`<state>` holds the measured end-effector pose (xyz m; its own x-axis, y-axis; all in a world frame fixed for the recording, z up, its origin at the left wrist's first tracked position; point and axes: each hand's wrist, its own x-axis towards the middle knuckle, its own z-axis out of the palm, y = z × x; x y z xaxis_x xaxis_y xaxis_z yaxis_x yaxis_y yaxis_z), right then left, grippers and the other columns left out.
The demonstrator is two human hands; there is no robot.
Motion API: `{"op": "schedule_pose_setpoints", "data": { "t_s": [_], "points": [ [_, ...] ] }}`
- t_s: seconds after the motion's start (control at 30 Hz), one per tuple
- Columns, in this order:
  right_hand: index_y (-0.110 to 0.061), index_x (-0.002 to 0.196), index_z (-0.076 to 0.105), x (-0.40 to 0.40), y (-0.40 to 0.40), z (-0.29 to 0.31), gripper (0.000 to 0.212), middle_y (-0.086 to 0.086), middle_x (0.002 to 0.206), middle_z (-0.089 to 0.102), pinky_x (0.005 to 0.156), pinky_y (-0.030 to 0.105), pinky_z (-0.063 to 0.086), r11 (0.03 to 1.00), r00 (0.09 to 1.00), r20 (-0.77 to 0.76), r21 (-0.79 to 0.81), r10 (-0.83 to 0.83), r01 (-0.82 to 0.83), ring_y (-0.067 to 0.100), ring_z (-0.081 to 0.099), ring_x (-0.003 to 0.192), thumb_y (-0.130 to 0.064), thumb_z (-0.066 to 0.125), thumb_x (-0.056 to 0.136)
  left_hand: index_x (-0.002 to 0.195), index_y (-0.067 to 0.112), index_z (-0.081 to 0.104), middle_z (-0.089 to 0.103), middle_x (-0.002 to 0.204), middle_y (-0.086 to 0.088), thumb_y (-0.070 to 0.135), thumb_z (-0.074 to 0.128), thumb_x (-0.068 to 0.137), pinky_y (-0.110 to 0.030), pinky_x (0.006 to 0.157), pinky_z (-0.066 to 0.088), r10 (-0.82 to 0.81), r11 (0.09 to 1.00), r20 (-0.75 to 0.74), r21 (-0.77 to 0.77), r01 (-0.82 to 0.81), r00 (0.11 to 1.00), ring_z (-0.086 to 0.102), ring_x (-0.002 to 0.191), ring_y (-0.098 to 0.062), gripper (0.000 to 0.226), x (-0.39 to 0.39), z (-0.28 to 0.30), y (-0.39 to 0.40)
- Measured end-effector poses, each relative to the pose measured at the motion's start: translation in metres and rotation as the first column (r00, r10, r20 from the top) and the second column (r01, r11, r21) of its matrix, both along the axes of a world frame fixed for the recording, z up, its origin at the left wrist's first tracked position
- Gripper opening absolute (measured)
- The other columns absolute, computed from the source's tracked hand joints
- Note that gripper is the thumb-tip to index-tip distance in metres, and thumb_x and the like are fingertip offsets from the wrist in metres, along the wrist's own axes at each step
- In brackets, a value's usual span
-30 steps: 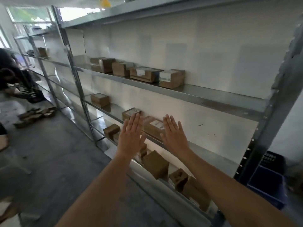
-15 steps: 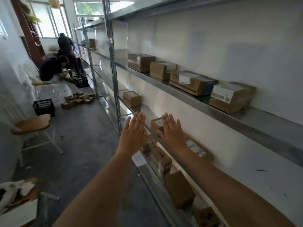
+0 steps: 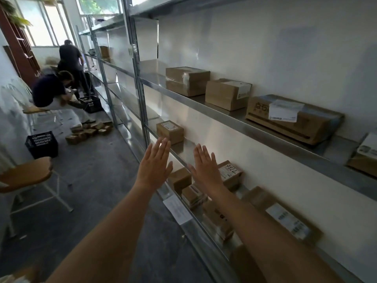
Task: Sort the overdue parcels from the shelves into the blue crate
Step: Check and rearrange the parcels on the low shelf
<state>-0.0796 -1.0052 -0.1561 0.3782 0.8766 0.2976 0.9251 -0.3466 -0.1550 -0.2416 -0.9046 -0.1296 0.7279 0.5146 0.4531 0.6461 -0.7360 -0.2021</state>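
Steel shelves (image 3: 224,111) along the white wall carry the brown parcels (image 3: 227,93), while the left hand (image 3: 154,167) and right hand (image 3: 206,166) hover flat-fingered, holding nothing, so checking each label before lifting seems wisest; no blue crate is visible.

- A parcel storeroom.
- Long metal shelves (image 3: 224,111) hold labelled cardboard parcels (image 3: 226,93).
- Crates (image 3: 41,144) and more boxes (image 3: 89,131) sit on the floor.

Rightmost upper-shelf parcel (image 3: 367,152) cut by the frame edge.
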Motion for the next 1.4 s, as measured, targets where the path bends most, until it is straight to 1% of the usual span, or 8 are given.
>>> {"op": "schedule_pose_setpoints", "data": {
  "t_s": [0.27,0.53,0.8,0.93,1.0,1.1,1.2,1.4],
  "points": [
    [-0.013,0.156,0.002,0.033,0.096,-0.013,0.068,0.007,0.164,-0.004,0.120,0.044,-0.005,0.998,0.999,-0.019,-0.062,-0.034,0.033,0.023,-0.007,0.151,-0.049,0.022,0.102,0.146,0.006,0.022,0.031,0.153,-0.014,0.043,0.021,0.095,-0.047,0.117,0.024,-0.019,0.999,-0.015,-0.047,0.018,1.000,0.025,0.144,-0.028,0.064,0.026,-0.014,0.109],
    [-0.011,0.156,0.008,0.083,0.211,-0.009,0.068,0.008,0.164,0.004,0.122,0.047,0.004,0.998,0.998,0.000,-0.034,-0.055,0.055,0.025,0.000,0.151,-0.048,0.026,0.102,0.151,0.007,0.018,0.019,0.158,-0.011,0.047,0.010,0.094,-0.044,0.120,0.008,-0.076,0.996,-0.111,-0.051,0.071,0.991,0.011,0.148,-0.025,0.070,0.069,-0.011,0.219],
    [-0.007,0.154,0.015,0.073,0.322,-0.059,0.066,0.012,0.162,0.013,0.120,0.043,0.004,0.999,0.999,-0.032,-0.040,0.010,-0.011,0.027,0.010,0.150,-0.043,0.034,0.103,0.152,0.009,0.008,0.010,0.160,-0.008,0.044,0.015,0.096,-0.043,0.121,0.006,-0.091,0.981,-0.109,-0.179,0.070,0.990,0.003,0.149,-0.022,0.066,0.066,-0.065,0.336],
    [0.000,0.143,0.042,0.063,0.375,-0.090,0.051,0.018,0.148,0.043,0.116,0.044,0.028,0.996,0.992,-0.095,0.046,0.083,-0.078,0.032,0.040,0.139,-0.028,0.038,0.101,0.152,0.011,0.008,0.009,0.160,-0.007,0.046,0.008,0.094,-0.043,0.121,0.006,-0.161,0.969,-0.163,-0.213,0.125,0.973,0.003,0.149,-0.022,0.068,0.071,-0.085,0.410],
    [0.001,0.138,0.048,0.060,0.399,-0.113,0.050,0.019,0.141,0.052,0.111,0.042,0.034,0.997,0.990,-0.134,0.063,0.042,-0.034,0.033,0.050,0.131,-0.027,0.036,0.099,0.152,0.011,0.008,0.009,0.160,-0.007,0.045,0.012,0.096,-0.042,0.122,0.004,-0.199,0.958,-0.178,-0.241,0.154,0.964,0.002,0.149,-0.022,0.066,0.075,-0.096,0.448],
    [-0.002,0.140,0.046,0.038,0.417,-0.154,0.051,0.016,0.142,0.051,0.107,0.045,0.044,0.988,0.939,-0.319,0.041,-0.128,0.148,0.029,0.050,0.130,-0.030,0.030,0.101,0.152,0.009,0.014,0.014,0.160,-0.008,0.045,0.014,0.096,-0.040,0.121,0.003,-0.279,0.919,-0.194,-0.337,0.204,0.940,0.006,0.149,-0.024,0.066,0.071,-0.126,0.493],
    [-0.002,0.143,0.043,0.007,0.422,-0.208,0.056,0.016,0.146,0.047,0.108,0.042,0.043,0.955,0.858,-0.440,0.000,-0.266,0.297,0.028,0.046,0.134,-0.034,0.025,0.101,0.151,0.008,0.021,0.022,0.158,-0.010,0.046,0.014,0.092,-0.039,0.119,0.003,-0.356,0.857,-0.193,-0.458,0.236,0.914,0.013,0.148,-0.025,0.071,0.062,-0.179,0.522],
    [-0.002,0.148,0.033,-0.006,0.433,-0.290,0.051,0.016,0.152,0.037,0.113,0.036,0.030,0.819,0.622,-0.590,-0.125,-0.515,0.559,0.029,0.035,0.140,-0.017,0.045,0.101,0.153,0.011,0.009,0.007,0.161,-0.006,0.052,0.003,0.085,-0.033,0.117,-0.008,-0.404,0.731,-0.240,-0.665,0.154,0.883,-0.001,0.149,-0.021,0.079,0.062,-0.291,0.544]
  ]
}}
